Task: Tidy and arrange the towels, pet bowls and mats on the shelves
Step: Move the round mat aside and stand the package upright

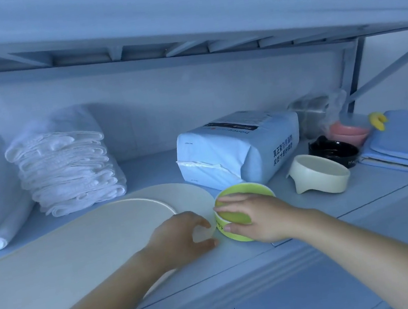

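Head view: towels [69, 172] sit stacked left of the left hand [181, 236], which pinches the mat [77, 244] by its edge, while the right hand [257, 215] clasps the green bowl [247, 189] beside it; the cream bowl [319, 173] farther right seems unsorted.

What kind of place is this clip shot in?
Likely a storeroom shelf unit holding pet supplies: folded white towels stacked at left, a cream bowl and black bowl at right, metal shelf frame above.
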The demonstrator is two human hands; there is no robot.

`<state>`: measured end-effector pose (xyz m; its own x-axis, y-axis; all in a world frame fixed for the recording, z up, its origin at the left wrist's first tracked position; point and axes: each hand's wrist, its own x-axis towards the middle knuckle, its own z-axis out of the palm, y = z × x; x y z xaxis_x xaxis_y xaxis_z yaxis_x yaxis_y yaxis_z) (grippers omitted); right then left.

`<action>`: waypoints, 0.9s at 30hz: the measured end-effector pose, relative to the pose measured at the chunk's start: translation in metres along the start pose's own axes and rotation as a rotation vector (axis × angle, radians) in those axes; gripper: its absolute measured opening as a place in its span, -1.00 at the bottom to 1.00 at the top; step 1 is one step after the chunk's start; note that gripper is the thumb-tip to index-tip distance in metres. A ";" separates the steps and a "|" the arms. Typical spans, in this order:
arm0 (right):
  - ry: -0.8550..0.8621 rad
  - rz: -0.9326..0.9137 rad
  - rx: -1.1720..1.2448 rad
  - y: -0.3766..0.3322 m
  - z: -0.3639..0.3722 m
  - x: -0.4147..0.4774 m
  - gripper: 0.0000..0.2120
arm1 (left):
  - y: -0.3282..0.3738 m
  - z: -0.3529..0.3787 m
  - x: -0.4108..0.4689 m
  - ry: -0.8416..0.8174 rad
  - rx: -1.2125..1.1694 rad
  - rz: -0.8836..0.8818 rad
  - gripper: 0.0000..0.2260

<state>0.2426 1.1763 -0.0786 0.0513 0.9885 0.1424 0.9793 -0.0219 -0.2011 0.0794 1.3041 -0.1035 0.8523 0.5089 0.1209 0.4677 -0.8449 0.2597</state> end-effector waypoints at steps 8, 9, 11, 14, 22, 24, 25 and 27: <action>-0.011 -0.036 0.026 0.027 -0.007 -0.022 -0.58 | 0.020 0.010 -0.010 0.190 0.046 -0.179 -0.78; -0.008 -0.041 0.024 0.031 -0.009 -0.026 -0.58 | 0.024 0.010 -0.011 0.202 0.061 -0.193 -0.80; 0.001 -0.042 0.021 0.041 -0.013 -0.033 -0.60 | 0.031 0.010 -0.012 0.224 0.105 -0.215 -0.81; 0.029 -0.044 0.025 0.054 -0.017 -0.041 -0.62 | 0.033 0.011 -0.013 0.269 0.134 -0.261 -0.81; 0.150 -0.147 0.145 0.033 -0.019 -0.028 -0.61 | 0.037 0.013 -0.036 0.318 0.045 -0.263 -0.84; 0.126 -0.180 0.169 0.022 -0.012 -0.023 -0.62 | 0.035 0.013 -0.046 0.306 0.028 -0.269 -0.84; 0.109 -0.189 0.176 0.016 -0.007 -0.020 -0.62 | 0.032 0.012 -0.052 0.300 0.026 -0.272 -0.83; 0.076 -0.211 0.183 0.004 0.002 -0.013 -0.62 | 0.025 0.009 -0.068 0.280 0.027 -0.267 -0.78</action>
<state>0.2457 1.1634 -0.0829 -0.1285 0.9543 0.2700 0.9185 0.2171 -0.3304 0.0355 1.2472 -0.1139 0.6042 0.7338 0.3107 0.6736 -0.6786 0.2929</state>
